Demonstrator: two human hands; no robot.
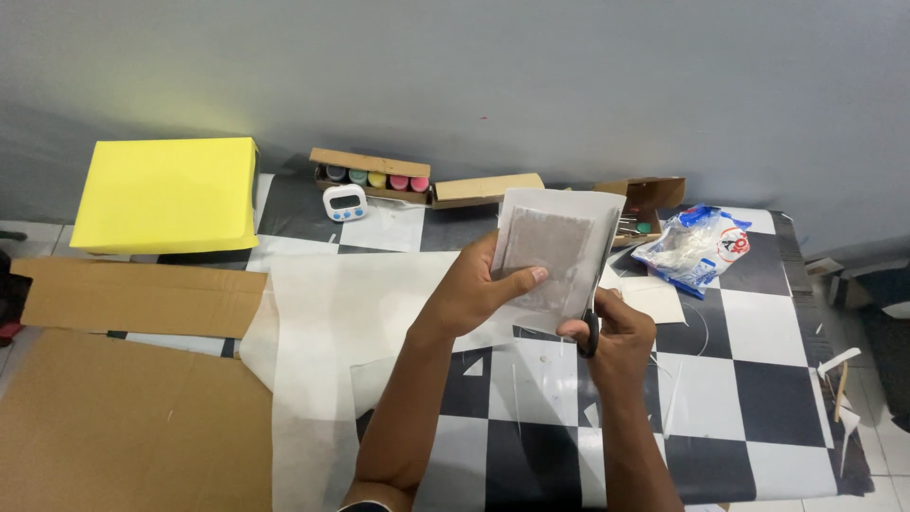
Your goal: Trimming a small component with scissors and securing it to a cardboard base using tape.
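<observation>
So we're mid-cut | left hand (479,289) pinching the paper sheet (559,256) | right hand (616,332) closed on scissors (595,299) | right edge partly cut, rest untrimmed

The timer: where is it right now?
In the head view, the timer stands at the far left of the checkered table, just in front of the paint box and right of the yellow box.
</observation>
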